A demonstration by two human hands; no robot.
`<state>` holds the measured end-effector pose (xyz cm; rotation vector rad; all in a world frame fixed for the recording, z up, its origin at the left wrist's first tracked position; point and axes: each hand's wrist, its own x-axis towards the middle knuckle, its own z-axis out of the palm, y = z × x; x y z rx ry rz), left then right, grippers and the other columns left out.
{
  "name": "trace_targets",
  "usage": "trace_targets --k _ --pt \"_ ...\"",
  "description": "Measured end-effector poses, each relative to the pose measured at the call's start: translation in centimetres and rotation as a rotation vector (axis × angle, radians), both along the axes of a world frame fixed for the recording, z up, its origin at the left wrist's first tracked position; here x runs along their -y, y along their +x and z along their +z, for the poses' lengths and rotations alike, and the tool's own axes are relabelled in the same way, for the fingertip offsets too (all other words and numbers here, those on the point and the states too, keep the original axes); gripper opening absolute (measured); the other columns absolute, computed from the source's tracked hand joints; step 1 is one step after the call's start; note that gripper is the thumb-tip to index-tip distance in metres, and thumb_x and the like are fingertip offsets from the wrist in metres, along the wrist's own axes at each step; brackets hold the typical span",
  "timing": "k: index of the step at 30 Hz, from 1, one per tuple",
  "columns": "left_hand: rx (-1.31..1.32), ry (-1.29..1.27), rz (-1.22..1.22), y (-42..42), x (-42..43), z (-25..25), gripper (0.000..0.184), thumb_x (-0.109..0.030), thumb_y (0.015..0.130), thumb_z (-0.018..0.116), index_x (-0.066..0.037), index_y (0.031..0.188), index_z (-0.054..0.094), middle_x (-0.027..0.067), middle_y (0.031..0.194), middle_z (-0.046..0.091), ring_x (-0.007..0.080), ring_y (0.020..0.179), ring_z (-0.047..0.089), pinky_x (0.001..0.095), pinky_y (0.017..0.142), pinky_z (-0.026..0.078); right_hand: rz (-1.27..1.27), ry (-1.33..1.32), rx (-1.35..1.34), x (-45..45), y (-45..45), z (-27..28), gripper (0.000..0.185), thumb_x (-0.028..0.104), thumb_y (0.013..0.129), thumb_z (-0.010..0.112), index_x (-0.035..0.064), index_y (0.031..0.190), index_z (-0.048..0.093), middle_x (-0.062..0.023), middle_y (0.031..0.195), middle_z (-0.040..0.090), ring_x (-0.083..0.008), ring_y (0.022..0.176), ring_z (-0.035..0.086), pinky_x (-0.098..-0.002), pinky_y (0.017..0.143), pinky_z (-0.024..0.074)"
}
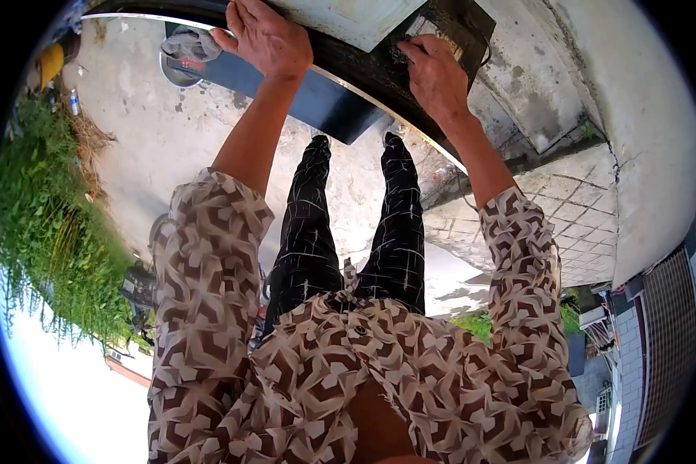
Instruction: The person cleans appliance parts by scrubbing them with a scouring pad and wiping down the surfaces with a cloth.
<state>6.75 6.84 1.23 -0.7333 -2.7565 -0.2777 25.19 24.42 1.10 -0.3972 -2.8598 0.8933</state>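
My left hand (271, 40) rests at the rim of a long dark panel (340, 48) with a pale edge strip, its thumb and fingers apart and nothing visible in it. Close to that thumb lies a crumpled grey cloth (192, 44). My right hand (438, 76) is closed, thumb and fingers pressed together at a grimy dark part (460, 23) on the panel's right side. At those fingertips a small dark, rough bit shows, too hidden to name. A pale flat panel (348, 19) sits between the two hands.
Below the panel is a dark blue board (309, 97), with a metal basin (179, 76) at its left end. Concrete ground (147, 124) surrounds my legs. Green plants (46, 216) grow at the left, and a pale wall (657, 178) rises on the right.
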Motion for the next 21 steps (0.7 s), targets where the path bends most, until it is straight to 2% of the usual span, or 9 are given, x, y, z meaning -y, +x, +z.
trace_targets --k 4,7,11,12,14,15,16,19,21 --pt "0.001 -0.065 -0.006 0.2 0.3 0.3 0.041 -0.004 0.075 0.060 0.003 0.113 0.044 0.0188 0.116 0.056 0.0383 0.125 0.040 0.0567 0.098 0.017 -0.135 0.115 0.117 1.1 -3.5 -0.3 0.029 0.004 0.070 0.072 0.0119 0.098 0.074 -0.0053 0.097 0.056 -0.0249 0.093 0.059 -0.0391 0.068 0.0545" --pt "-0.047 0.052 -0.089 -0.2 0.5 -0.2 0.038 -0.004 0.076 0.059 0.003 0.111 0.045 0.0189 0.116 0.056 0.0387 0.125 0.040 0.0565 0.097 0.018 -0.057 -0.041 0.053 2.6 -0.1 2.3 0.030 0.004 0.067 0.074 0.0105 0.097 0.073 -0.0058 0.097 0.056 -0.0254 0.094 0.058 -0.0400 0.068 0.0549" --pt "0.012 0.011 -0.035 -0.2 0.4 -0.2 0.031 -0.005 0.076 0.058 0.001 0.104 0.047 0.0192 0.117 0.057 0.0358 0.124 0.041 0.0568 0.097 0.018 -0.048 0.047 0.053 1.3 -0.3 2.4 0.029 0.002 0.067 0.072 0.0089 0.095 0.072 -0.0050 0.096 0.056 -0.0256 0.093 0.058 -0.0384 0.074 0.0551" --pt "0.008 -0.024 0.018 -0.1 0.0 0.2 0.036 -0.005 0.078 0.055 0.004 0.112 0.047 0.0209 0.121 0.056 0.0365 0.126 0.041 0.0574 0.101 0.019 -0.081 0.126 0.060 1.0 -1.8 1.8 0.027 0.002 0.065 0.073 0.0081 0.091 0.071 -0.0058 0.097 0.056 -0.0265 0.094 0.058 -0.0384 0.073 0.0550" --pt "0.015 -0.108 0.124 1.0 -0.9 1.4 0.049 -0.004 0.082 0.047 0.011 0.128 0.048 0.0244 0.129 0.054 0.0378 0.129 0.042 0.0587 0.110 0.021 -0.141 0.128 0.082 1.2 -3.2 -0.4 0.034 0.000 0.068 0.070 0.0098 0.100 0.071 -0.0061 0.100 0.057 -0.0279 0.096 0.058 -0.0389 0.075 0.0539" --pt "0.006 -0.102 0.123 0.9 -0.4 1.1 0.048 -0.004 0.082 0.047 0.011 0.128 0.048 0.0241 0.129 0.055 0.0377 0.129 0.042 0.0585 0.110 0.021 -0.182 0.133 0.096 1.5 -3.6 -0.5 0.037 0.000 0.069 0.069 0.0107 0.105 0.070 -0.0063 0.102 0.058 -0.0286 0.097 0.058 -0.0391 0.076 0.0534" --pt "-0.002 -0.088 0.123 0.7 -0.1 0.6 0.048 -0.005 0.082 0.047 0.011 0.128 0.048 0.0238 0.129 0.055 0.0377 0.129 0.042 0.0583 0.111 0.020 -0.134 0.122 0.124 2.0 -2.8 0.0 0.021 0.003 0.065 0.072 0.0087 0.085 0.070 -0.0055 0.098 0.057 -0.0278 0.093 0.058 -0.0403 0.072 0.0546" --pt "0.005 -0.094 0.138 1.0 -0.3 0.7 0.048 -0.005 0.082 0.047 0.011 0.128 0.049 0.0230 0.129 0.055 0.0370 0.130 0.041 0.0581 0.111 0.020 0.000 -0.063 0.017 3.0 0.3 2.8 0.022 0.003 0.066 0.071 0.0083 0.087 0.071 -0.0048 0.097 0.057 -0.0275 0.092 0.058 -0.0402 0.072 0.0542" --pt "0.000 -0.102 0.146 0.9 -0.7 1.1 0.048 -0.005 0.082 0.047 0.011 0.128 0.049 0.0227 0.128 0.056 0.0368 0.130 0.041 0.0582 0.110 0.020 0.005 -0.030 0.052 2.3 -0.2 2.9 0.026 0.002 0.072 0.069 0.0099 0.096 0.072 -0.0037 0.096 0.057 -0.0243 0.094 0.058 -0.0372 0.075 0.0544"
